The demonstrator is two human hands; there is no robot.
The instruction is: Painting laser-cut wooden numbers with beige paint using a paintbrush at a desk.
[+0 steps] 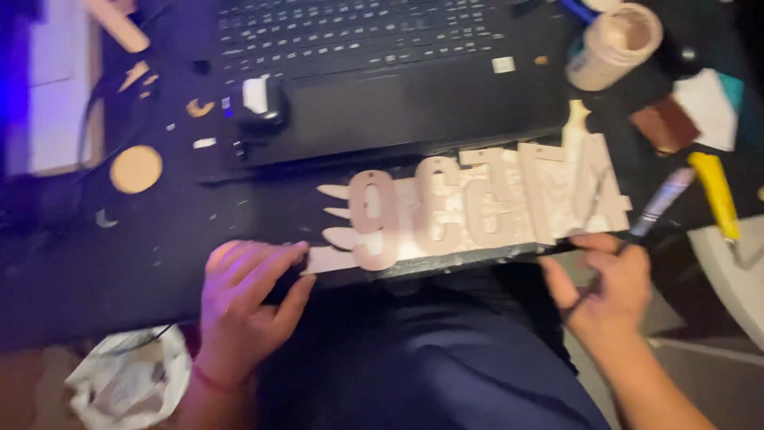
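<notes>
Left hand: fingers curling closed, pinching the sign's left end.
Right hand: gripping a paintbrush, fingertips touching the right end.
Wooden cutout sign: lying along the desk edge, long axis running left-right, between both hands.
Laptop: sitting beyond.

From my feed, the cut-out sign looks like pale, unfinished wood, matt and slightly grainy, resting on a darker board with a dull edge. The brush shows a shiny metal ferrule. The laptop is matt black plastic, its palm rest smooth. The cup looks like paper or card, dulled with pale smears. The round disc seems bare wood. The desk is dark and matt, and the crumpled bag looks like thin plastic.
</notes>
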